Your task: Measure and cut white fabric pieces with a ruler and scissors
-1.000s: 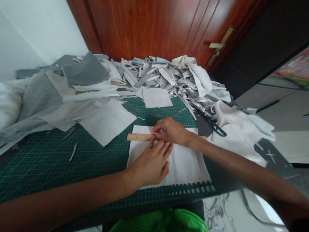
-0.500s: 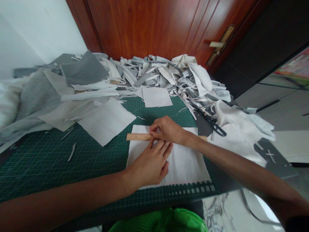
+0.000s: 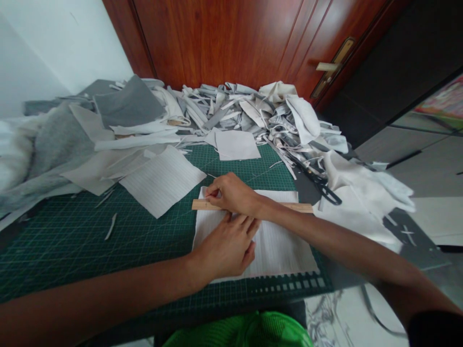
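A white lined square of fabric [image 3: 275, 246] lies on the green cutting mat [image 3: 108, 250]. Across its far edge rests a wooden ruler [image 3: 294, 207]. My left hand [image 3: 226, 246] lies flat on the fabric with its fingers stretched out, the fingertips pressing the ruler. My right hand [image 3: 231, 193] reaches over the ruler near its left end, fingers pinched together on something small that I cannot make out.
A second lined square [image 3: 162, 180] and a plain one [image 3: 237, 145] lie farther back. Black scissors [image 3: 318, 183] sit at the right by a heap of fabric scraps [image 3: 253, 111]. Grey cloth [image 3: 54, 140] piles up at the left. A wooden door [image 3: 231, 38] stands behind.
My right hand has slid leftward along the ruler toward its left end. My left hand has stayed on the fabric and ruler.
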`<state>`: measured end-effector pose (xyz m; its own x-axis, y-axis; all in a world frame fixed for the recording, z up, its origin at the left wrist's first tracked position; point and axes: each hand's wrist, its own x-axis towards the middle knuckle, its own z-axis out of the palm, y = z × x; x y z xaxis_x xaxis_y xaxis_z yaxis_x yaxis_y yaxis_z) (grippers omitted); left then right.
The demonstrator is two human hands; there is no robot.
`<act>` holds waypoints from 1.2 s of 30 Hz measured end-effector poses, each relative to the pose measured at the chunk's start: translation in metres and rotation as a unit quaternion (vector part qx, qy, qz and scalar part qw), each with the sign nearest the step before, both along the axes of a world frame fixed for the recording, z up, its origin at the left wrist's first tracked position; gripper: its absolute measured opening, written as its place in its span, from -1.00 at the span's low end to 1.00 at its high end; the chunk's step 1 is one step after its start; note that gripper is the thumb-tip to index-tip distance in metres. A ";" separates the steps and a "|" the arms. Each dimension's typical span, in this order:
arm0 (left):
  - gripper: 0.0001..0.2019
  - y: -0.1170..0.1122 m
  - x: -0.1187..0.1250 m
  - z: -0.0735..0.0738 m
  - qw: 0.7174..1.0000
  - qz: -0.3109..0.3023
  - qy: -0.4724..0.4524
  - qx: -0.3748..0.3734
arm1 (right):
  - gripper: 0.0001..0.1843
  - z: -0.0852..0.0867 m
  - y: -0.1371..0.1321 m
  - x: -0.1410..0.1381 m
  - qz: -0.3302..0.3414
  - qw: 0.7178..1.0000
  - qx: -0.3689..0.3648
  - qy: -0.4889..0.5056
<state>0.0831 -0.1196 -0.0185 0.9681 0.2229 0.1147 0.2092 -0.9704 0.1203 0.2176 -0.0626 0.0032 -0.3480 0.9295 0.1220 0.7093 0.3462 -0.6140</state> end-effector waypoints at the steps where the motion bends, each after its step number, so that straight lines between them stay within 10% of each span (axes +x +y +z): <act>1: -0.46 0.000 0.000 0.000 1.000 -0.001 -0.002 0.001 | -0.76 0.000 0.001 -0.002 0.001 1.000 0.003 -0.007; 36: -0.53 0.000 -0.001 -0.001 1.000 0.003 -0.003 -0.016 | -0.78 -0.011 0.007 -0.016 -0.019 0.998 0.002 0.052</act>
